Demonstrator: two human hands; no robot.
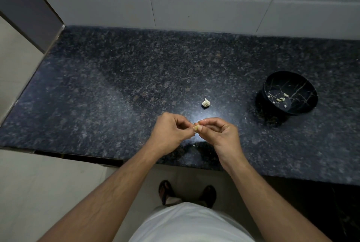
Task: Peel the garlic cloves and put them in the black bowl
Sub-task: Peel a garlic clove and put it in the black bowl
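Both my hands meet above the front of the dark granite counter [116, 89]. My left hand [171, 134] and my right hand [218, 134] pinch one small pale garlic clove [196, 128] between their fingertips. The rest of the garlic bulb [206, 102] lies on the counter just beyond my hands. To the right stands the black bowl [303, 87] with gold vein lines, and several peeled cloves [280, 99] lie at its bottom.
A small scrap of garlic skin [193, 145] lies on the counter under my hands. A white tiled wall [194, 4] closes the back, and a dark panel [29, 7] the left. The counter's front edge runs below my wrists; the floor and my feet [187, 193] show beneath.
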